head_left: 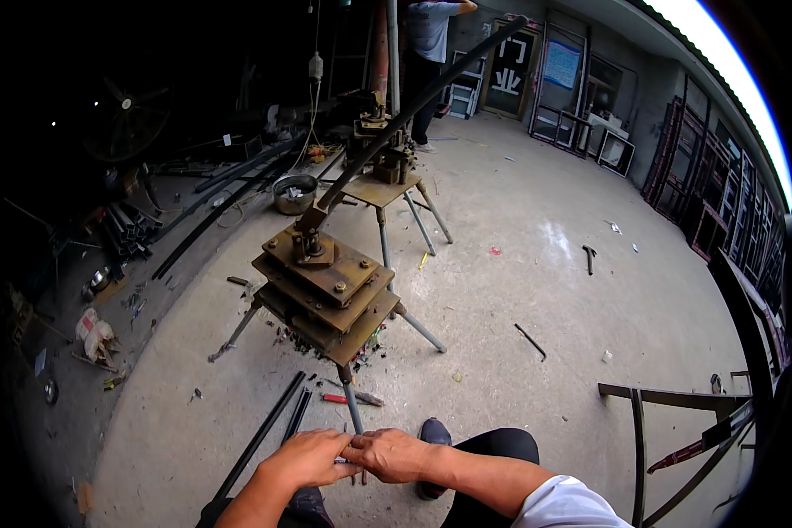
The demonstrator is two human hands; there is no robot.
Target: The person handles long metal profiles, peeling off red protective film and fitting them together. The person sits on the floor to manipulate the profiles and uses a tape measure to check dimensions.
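From where I stand, the left hand (308, 458) and right hand (387, 454) meet in front of the brown press (326, 277), near its front leg (350, 400); the fingers are bunched together, and I can't tell whether that grip closes on anything. The press stands on the floor (493, 299), looking fully assembled, its long lever (431, 92) raised and untouched, so I'd judge no stroke is under way. Below the plates' front corner, two dark tubes (264, 429) lie on the floor beside the left hand, a red-handled tool (334, 399) near them. Whether they're finished or waiting, I can't make out.
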